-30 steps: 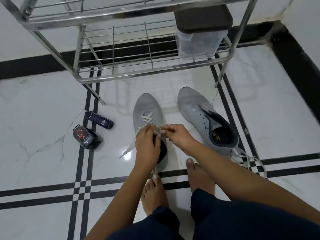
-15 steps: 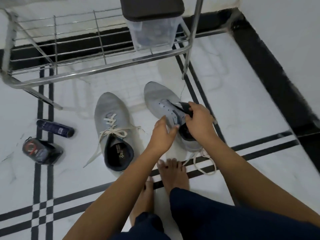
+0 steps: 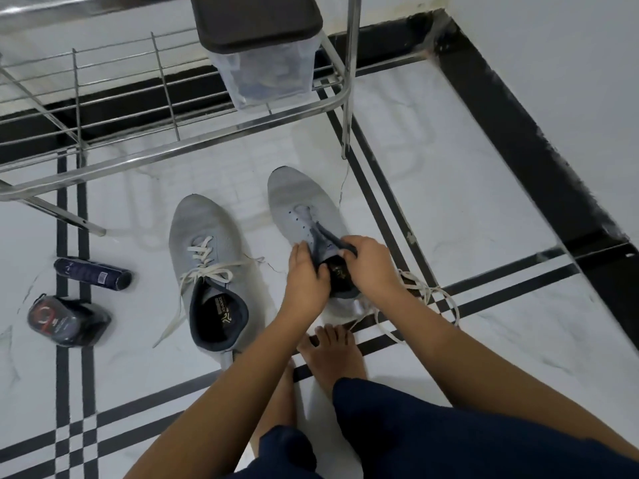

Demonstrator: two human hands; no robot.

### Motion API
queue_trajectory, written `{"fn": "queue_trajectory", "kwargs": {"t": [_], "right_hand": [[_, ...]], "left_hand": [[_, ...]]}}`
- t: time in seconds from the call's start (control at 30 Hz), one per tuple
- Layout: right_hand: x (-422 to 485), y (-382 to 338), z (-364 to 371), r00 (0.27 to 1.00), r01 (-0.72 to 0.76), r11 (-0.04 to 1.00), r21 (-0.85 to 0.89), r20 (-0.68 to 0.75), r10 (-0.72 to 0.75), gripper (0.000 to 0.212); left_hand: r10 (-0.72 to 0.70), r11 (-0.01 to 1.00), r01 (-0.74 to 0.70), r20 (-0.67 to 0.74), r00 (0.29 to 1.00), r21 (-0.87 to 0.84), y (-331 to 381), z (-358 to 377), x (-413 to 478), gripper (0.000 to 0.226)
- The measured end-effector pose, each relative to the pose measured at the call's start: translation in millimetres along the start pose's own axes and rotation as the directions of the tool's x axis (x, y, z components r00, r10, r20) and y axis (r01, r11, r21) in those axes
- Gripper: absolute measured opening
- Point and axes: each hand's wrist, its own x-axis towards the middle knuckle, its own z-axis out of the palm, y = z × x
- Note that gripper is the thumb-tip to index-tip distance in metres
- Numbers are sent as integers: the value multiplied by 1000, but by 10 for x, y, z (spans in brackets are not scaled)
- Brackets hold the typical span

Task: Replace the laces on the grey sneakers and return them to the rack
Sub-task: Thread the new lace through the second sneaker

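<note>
One unlaced sneaker [image 3: 297, 202] in the grip, one laced sneaker [image 3: 204, 223] just left of it: two, both grey. Seemingly one loose lace [image 3: 427, 290] right of the grip. One rack [image 3: 173, 150], one lidded box [image 3: 269, 77] beyond. Far left, one dark tube [image 3: 91, 273], one dark packet [image 3: 65, 319].

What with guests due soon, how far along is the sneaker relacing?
Done: the laced sneaker carries a cream lace through its eyelets, with the ends loose and untied. In hand: the left hand and right hand grip the unlaced sneaker at its tongue; its eyelets are bare. Left: thread it, perhaps with the loose lace on the floor beside it, tie both, then set the pair on the metal rack.
</note>
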Motion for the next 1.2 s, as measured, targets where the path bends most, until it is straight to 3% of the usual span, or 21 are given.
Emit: {"fn": "queue_trajectory", "kwargs": {"t": [0.13, 0.27, 0.37, 0.43, 0.5, 0.6, 0.67, 0.77, 0.83, 0.93, 1.0, 1.1, 1.2], "right_hand": [[-111, -48, 120, 995, 31, 996, 81, 89, -38, 20], [-69, 115, -81, 995, -81, 977, 196, 70, 68, 28], [-56, 420, -167, 982, -115, 991, -65, 143, 123, 23], [-74, 562, -119, 940, 6, 937, -350, 322, 115, 32], [-71, 654, -26, 905, 185, 817, -546, 418, 75, 34], [-57, 707, 16, 910, 320, 672, -668, 415, -21, 24], [-32, 690, -4, 931, 298, 669, -681, 361, -47, 26], [26, 512, -198, 973, 117, 854, -506, 229, 2, 19], [64, 277, -427, 973, 49, 960, -276, 230, 16, 10], [48, -189, -787, 960, 56, 997, 62, 271, -71, 9], [-30, -529, -1057, 955, 90, 981, 171, 264, -133, 4], [-127, -932, -1365, 951, 124, 966, 226, 250, -180, 7], [-235, -1301, -1643, 936, 212, 968, 136, 257, -241, 15]], "left_hand": [[-13, 1000, 11, -72, 997, -20, -173, -71, -159, 42], [22, 1000, -21, -102, 995, 13, -151, -99, -194, 46], [77, 992, -63, -122, 990, 114, -58, -76, -189, 56], [119, 980, -93, -145, 982, 173, 12, -46, -188, 58], [175, 966, -142, -145, 974, 214, 71, -19, -189, 58], [195, 951, -161, -109, 975, 264, 119, 7, -174, 58], [191, 948, -157, -103, 976, 277, 147, -17, -155, 56], [225, 946, -198, -79, 971, 256, 255, -119, -174, 54], [242, 945, -249, 60, 968, 211, 405, -227, -189, 53], [223, 944, -283, 303, 927, 170, 746, -474, -176, 43], [268, 935, -312, 242, 932, 167, 1043, -736, -196, 28], [324, 907, -335, 83, 942, 257, 1408, -1129, -239, 23], [350, 831, -376, 141, 926, 409, 1736, -1442, -407, 23]]}}
